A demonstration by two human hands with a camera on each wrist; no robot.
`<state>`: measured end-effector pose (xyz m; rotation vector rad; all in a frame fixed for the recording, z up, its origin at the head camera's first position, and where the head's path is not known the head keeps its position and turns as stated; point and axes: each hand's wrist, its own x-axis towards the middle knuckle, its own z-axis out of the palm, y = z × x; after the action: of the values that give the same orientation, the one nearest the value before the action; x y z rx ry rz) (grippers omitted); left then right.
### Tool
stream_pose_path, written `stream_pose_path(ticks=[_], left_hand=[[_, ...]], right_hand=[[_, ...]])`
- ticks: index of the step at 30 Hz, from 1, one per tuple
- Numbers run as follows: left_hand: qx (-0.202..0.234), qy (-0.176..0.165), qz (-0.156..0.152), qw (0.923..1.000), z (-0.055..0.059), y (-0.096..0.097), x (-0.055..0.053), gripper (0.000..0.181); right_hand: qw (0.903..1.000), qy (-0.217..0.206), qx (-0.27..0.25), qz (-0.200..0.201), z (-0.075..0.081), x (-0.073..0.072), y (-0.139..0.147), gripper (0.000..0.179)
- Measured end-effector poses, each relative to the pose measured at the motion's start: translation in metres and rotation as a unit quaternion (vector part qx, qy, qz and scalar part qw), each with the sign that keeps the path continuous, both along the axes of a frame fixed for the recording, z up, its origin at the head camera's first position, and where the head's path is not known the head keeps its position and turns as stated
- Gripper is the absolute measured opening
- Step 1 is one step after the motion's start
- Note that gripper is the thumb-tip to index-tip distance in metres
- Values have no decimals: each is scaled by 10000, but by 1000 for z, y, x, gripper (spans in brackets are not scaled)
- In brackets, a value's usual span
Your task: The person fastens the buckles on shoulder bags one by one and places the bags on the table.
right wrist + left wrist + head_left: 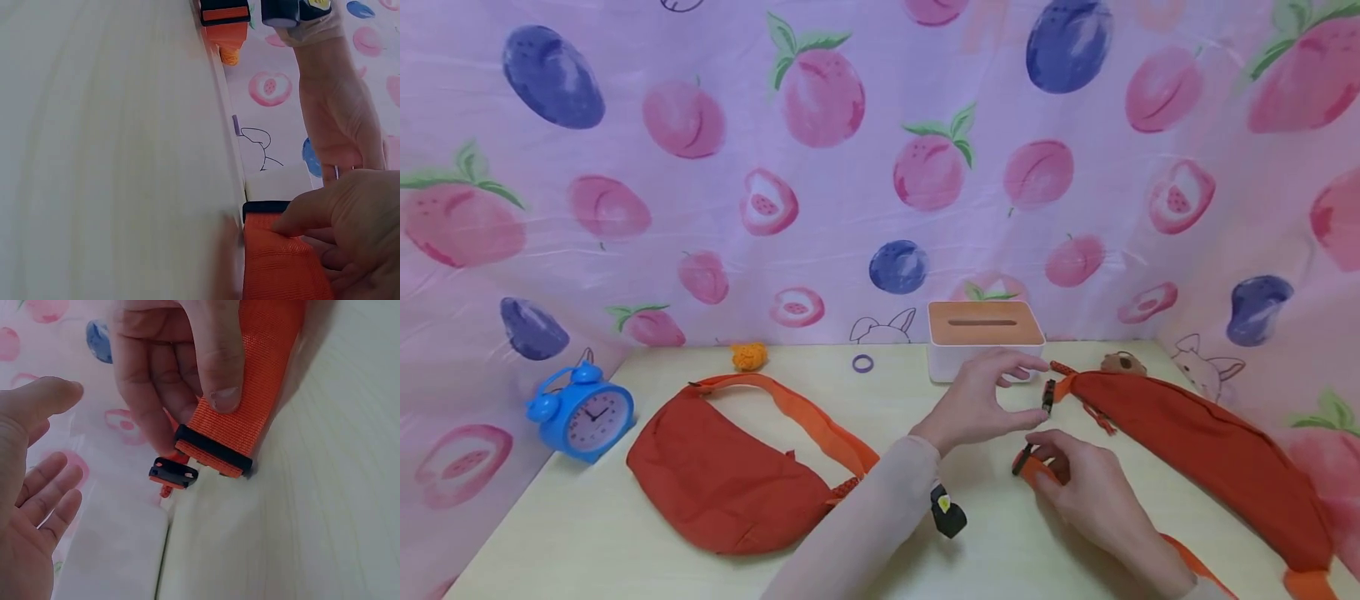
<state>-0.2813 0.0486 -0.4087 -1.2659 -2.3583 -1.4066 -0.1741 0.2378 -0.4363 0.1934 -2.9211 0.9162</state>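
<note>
My right hand pinches an orange webbing strap between thumb and fingers, just behind its black buckle. A second black buckle, on a short orange strap, sits at the near-left end of a red waist bag on the right. Beside that buckle is my left hand, thumb and fingers spread apart and nothing held between them. The left wrist view shows this second buckle apart from the left hand. In the right wrist view, the right hand has its thumb on the strap.
Another red bag with an orange strap lies left of the left forearm. A blue alarm clock stands at the far left. Along the back are an orange figure, a purple ring, a tissue box and a brown object.
</note>
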Motion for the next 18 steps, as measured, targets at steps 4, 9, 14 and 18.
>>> stream_pose_path(ticks=[4, 9, 14, 18], left_hand=[[84, -92, 24, 9999, -6, 11, -5, 54], [-223, -413, 81, 9989, -13, 21, -13, 53], [-829, -627, 138, 9945, -21, 32, -19, 56], [-1266, -700, 138, 9894, -24, 41, -22, 59]], right_hand=[[9999, -110, 31, 63, 1, 0, 2, 49], [9998, -102, 47, 137, 1, 0, 2, 49], [9987, -132, -84, 486, -1, 1, 0, 41], [9968, -99, -181, 769, -1, 3, -1, 35]])
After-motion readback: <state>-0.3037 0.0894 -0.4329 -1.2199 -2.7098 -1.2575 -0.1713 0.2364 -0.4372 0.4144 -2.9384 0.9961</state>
